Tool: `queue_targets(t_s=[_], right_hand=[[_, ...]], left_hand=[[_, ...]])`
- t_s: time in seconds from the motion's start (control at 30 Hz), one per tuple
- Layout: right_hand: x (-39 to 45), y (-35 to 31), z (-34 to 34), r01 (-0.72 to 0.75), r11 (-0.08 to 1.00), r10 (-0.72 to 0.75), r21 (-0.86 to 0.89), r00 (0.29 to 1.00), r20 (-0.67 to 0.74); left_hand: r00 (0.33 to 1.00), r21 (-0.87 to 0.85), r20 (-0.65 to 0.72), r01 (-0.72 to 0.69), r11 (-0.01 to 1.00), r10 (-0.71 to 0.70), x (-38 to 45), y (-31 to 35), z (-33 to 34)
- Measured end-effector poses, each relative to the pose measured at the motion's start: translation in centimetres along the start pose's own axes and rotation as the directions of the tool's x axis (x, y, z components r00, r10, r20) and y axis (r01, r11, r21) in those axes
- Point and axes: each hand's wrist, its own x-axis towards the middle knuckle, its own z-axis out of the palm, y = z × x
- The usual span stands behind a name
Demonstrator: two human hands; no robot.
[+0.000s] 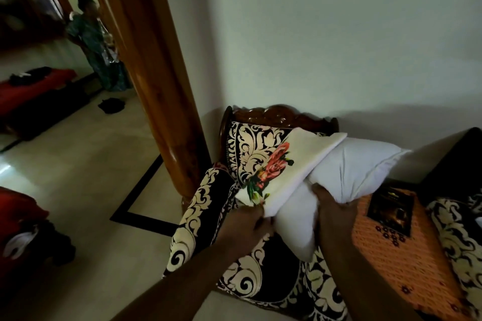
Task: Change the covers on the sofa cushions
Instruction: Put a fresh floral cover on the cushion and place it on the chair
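Note:
A bare white cushion (357,167) is held above the seat of a black-and-cream patterned sofa (250,268). A cream cover with a red rose print (287,164) lies over the cushion's left part. My left hand (242,227) grips the cover's lower edge beside the cushion's corner. My right hand (333,208) grips the cushion's lower middle, fingers pressing into the filling. The cushion's right corner points toward the wall.
An orange patterned cloth with a dark printed panel (396,242) lies on the sofa to the right. A thick wooden pillar (148,65) rises just left of the sofa. A person (96,41) stands far back left near a red couch (34,91).

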Motion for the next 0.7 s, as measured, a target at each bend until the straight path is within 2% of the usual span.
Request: queue_targets(t_s=[0.07, 0.1, 0.13, 0.2, 0.27, 0.37, 0.43, 0.47, 0.53, 0.6, 0.67, 0.7], right_hand=[[-0.1, -0.1, 0.0, -0.047, 0.999, 0.047, 0.01, 0.998, 0.04], [-0.2, -0.3, 0.0, -0.054, 0.998, 0.054, 0.009, 0.997, 0.051], [-0.2, -0.3, 0.1, -0.059, 0.998, 0.059, 0.012, 0.997, 0.058], [0.0, -0.3, 0.4, -0.073, 0.997, 0.071, 0.028, 0.995, 0.072], [0.3, -0.7, 0.8, -0.076, 0.996, 0.073, 0.045, 0.995, 0.069], [1.0, -1.1, 1.3, -0.059, 0.995, 0.057, 0.08, 0.998, 0.019], [1.2, -1.6, 1.5, -0.034, 0.995, 0.037, 0.096, 0.999, -0.028], [1.2, -2.0, 1.5, 0.0, 0.996, 0.005, 0.085, 0.998, -0.057], [1.7, -2.8, 1.3, 0.087, 0.995, -0.082, 0.045, 0.991, -0.11], [2.4, -3.2, 0.9, 0.14, 0.99, -0.136, 0.017, 0.982, -0.131], [2.7, -3.2, 0.5, 0.18, 0.984, -0.181, -0.021, 0.975, -0.13], [2.6, -3.2, 0.4, 0.192, 0.981, -0.196, -0.039, 0.972, -0.13]], left_hand=[[0.989, -0.039, -0.079, 0.12, 0.992, -0.123, 0.8, -0.7, -0.9], [0.985, -0.045, -0.062, 0.16, 0.986, -0.162, 1.3, -0.6, -1.3], [0.981, -0.018, 0.009, 0.192, 0.981, -0.191, 1.8, -0.2, -1.7], [0.965, 0.115, 0.159, 0.19, 0.975, -0.207, 2.2, 0.7, -1.8], [0.977, 0.217, 0.136, 0.131, 0.967, -0.163, 2.0, 0.9, -1.5], [0.997, 0.284, 0.058, 0.024, 0.959, -0.042, 1.6, 0.2, -0.9], [0.998, 0.229, 0.011, -0.064, 0.971, 0.064, 1.7, -0.1, -0.1], [0.988, 0.196, -0.003, -0.152, 0.969, 0.156, 1.7, 0.1, 0.1], [0.919, 0.169, -0.031, -0.384, 0.908, 0.394, 1.6, 1.4, 0.4], [0.825, 0.176, -0.019, -0.554, 0.814, 0.565, 1.2, 3.6, 0.9], [0.777, 0.18, 0.011, -0.62, 0.763, 0.629, 1.1, 5.4, 1.4], [0.779, 0.192, 0.022, -0.618, 0.762, 0.627, 1.2, 5.7, 1.4]])
